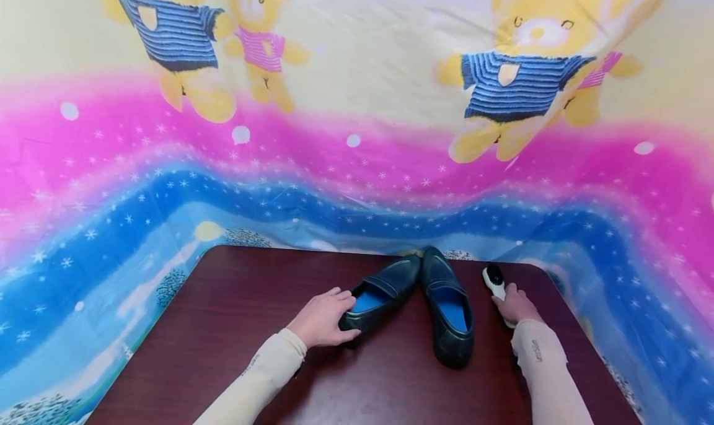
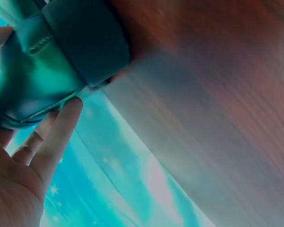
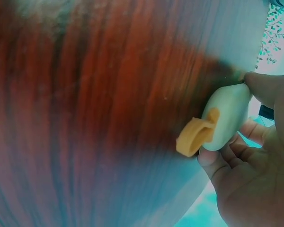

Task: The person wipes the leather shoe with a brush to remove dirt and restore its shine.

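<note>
A dark leather loafer [image 1: 390,280] with a blue insole lies slanted on the table, its toe pointing away to the right. My left hand [image 1: 323,316] grips it by the heel, thumb on the near side and fingers on the far side. In the left wrist view, fingers lie along the heel of the shoe [image 2: 42,71]. The matching loafer [image 1: 453,347] stands to the right, toes close together, untouched. At the table's right side my right hand [image 1: 519,304] holds a shoe brush [image 1: 495,282] by its white handle, black bristles upward. An orange loop [image 3: 194,137] hangs from the handle's end.
Both shoes and the brush are on a dark reddish-brown wooden table [image 1: 234,301] with rounded far corners. A cloth [image 1: 357,103] printed with teddy bears and snowflakes hangs behind the table and along its sides.
</note>
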A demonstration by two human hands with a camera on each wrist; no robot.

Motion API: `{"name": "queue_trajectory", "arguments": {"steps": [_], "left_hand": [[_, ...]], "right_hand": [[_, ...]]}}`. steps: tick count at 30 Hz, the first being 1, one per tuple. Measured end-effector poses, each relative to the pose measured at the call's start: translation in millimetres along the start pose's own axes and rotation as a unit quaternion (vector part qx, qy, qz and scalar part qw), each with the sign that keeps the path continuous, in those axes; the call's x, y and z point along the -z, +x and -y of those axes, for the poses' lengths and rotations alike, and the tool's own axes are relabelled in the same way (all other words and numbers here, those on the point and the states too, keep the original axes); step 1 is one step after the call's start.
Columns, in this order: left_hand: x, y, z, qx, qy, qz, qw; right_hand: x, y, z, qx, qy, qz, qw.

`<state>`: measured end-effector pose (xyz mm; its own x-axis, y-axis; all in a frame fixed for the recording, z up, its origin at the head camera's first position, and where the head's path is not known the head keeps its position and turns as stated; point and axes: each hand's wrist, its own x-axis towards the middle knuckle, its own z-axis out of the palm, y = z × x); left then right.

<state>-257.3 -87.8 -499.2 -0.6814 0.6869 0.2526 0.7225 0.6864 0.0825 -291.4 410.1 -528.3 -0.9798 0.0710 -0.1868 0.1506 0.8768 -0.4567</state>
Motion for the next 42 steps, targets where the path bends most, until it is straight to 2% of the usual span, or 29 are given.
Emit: {"name": "queue_trajectory", "arguments": {"steps": [5,9,11,15,17,19,24,29,34,39,42], "left_hand": [[7.1,-3.9,15.2,0.04,-0.026,0.011,0.9988],[7.8,-3.8,20.9,0.075,-0.073,0.008,0.9945],[6.1,-2.8,20.0,0.095,-0.11,0.008,0.9893],[-3.0,0.2,12.6,0.151,-0.182,0.003,0.9717],[-7.9,1.4,9.3,0.176,-0.196,-0.006,0.9647],[-12.0,2.0,7.7,0.193,-0.196,-0.017,0.9613],[-15.5,0.9,9.5,0.198,-0.208,-0.028,0.9576],[-13.9,-1.3,16.2,0.209,-0.231,-0.03,0.9499],[-12.2,-3.2,24.6,0.225,-0.271,-0.026,0.9357],[-11.3,-3.9,33.5,0.222,-0.318,-0.037,0.9211],[-10.6,-3.9,38.2,0.224,-0.342,-0.041,0.9117]], "right_hand": [[-0.9,-0.8,2.4,-0.006,0.003,0.016,0.9998],[1.1,-1.8,2.8,-0.01,0.002,0.027,0.9996],[2.5,-0.7,3.7,-0.005,0.001,0.025,0.9997],[4.8,1.0,4.8,-0.002,0.002,0.016,0.9999],[4.9,1.4,4.5,-0.005,0.003,0.013,0.9999],[4.6,1.7,3.2,-0.008,0.004,0.013,0.9999],[3.9,2.8,-1.4,-0.001,0.007,0.02,0.9998],[4.5,5.6,-5.6,0.015,0.027,0.024,0.9992],[3.7,3.5,-7.5,0.016,0.088,0.027,0.9957],[5.9,-5.0,1.9,0.02,0.19,0.027,0.9811],[9.4,-8.4,8.7,0.02,0.214,0.005,0.9767]]}}
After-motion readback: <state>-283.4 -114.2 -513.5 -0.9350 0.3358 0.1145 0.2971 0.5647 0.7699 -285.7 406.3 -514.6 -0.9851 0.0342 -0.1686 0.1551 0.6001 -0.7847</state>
